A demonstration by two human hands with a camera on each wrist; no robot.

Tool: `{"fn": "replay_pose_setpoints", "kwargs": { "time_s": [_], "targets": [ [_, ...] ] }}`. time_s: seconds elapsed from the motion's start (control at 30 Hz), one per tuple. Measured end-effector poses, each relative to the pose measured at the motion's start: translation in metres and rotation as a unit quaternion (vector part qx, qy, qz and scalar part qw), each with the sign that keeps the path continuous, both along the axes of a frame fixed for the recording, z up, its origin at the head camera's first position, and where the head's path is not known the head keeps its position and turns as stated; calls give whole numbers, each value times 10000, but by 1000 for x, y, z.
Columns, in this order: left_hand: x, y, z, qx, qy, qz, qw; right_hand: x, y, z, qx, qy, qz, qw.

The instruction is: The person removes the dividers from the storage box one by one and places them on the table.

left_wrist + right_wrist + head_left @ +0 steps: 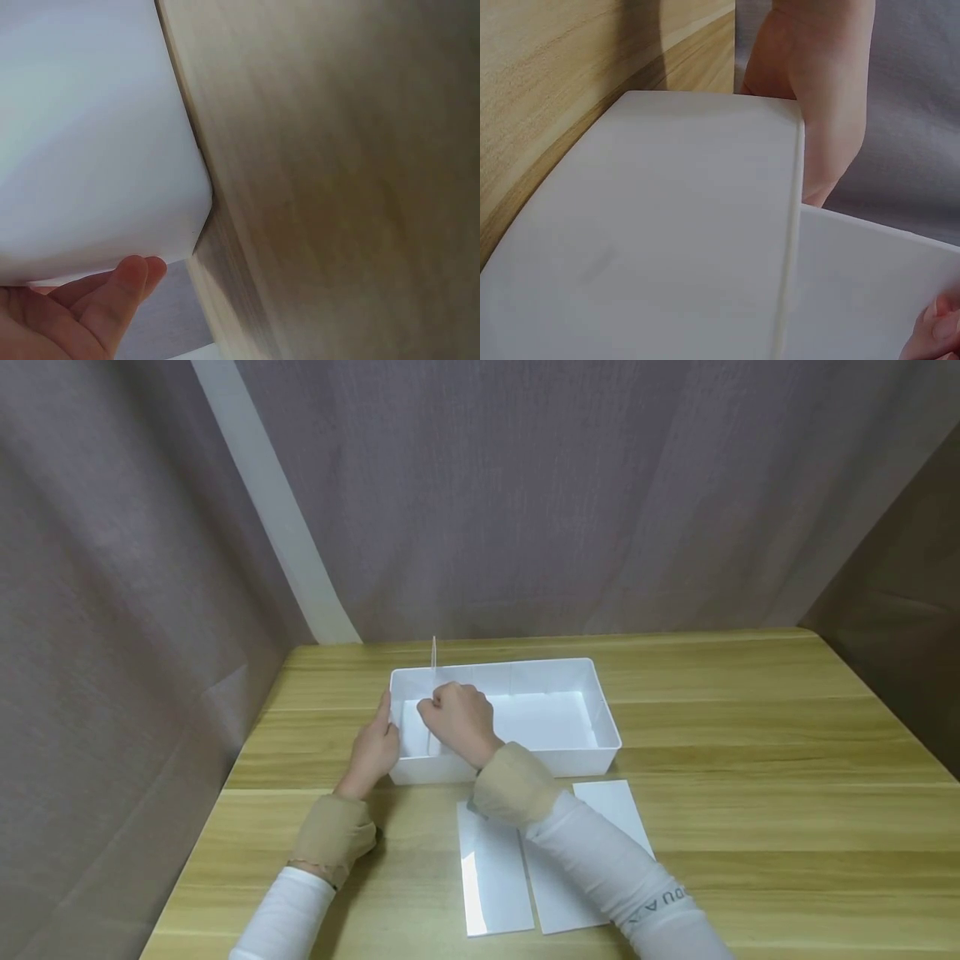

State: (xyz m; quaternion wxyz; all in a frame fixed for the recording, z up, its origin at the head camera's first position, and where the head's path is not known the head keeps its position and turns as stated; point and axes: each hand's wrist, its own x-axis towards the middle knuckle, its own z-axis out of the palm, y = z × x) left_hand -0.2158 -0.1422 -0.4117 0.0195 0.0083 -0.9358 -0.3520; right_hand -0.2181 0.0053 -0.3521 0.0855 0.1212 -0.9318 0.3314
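A white rectangular box (558, 762) stands on the table, its top uncovered. At its left end my left hand (375, 747) grips the wall; the left wrist view shows its fingertips (133, 274) against the white box wall (97, 172). My right hand (461, 718) is over the left part of the box, fingers curled, pinching a thin white divider panel (433, 653). The panel stands upright across the box, its far end rising above the back rim. In the right wrist view, the right fingertips (939, 330) touch the white panel (862, 277).
Two flat white panels, one glossy on the left (495, 877) and another on the right (611, 802), lie on the wooden table (750, 777) in front of the box. The right forearm partly covers them. A grey curtain (525, 502) hangs behind the table.
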Motion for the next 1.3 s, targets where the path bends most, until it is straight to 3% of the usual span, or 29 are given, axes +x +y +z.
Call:
{"fn": "replay_pose_setpoints", "kwargs": {
  "time_s": [0.53, 1.3],
  "targets": [
    [0, 1, 0, 27, -92, 49, 9999, 1, 10, -3, -361, 82, 34, 9993],
    [-1, 1, 0, 25, -194, -2, 9998, 15, 31, 1, -946, 154, 249, 9951]
  ]
}}
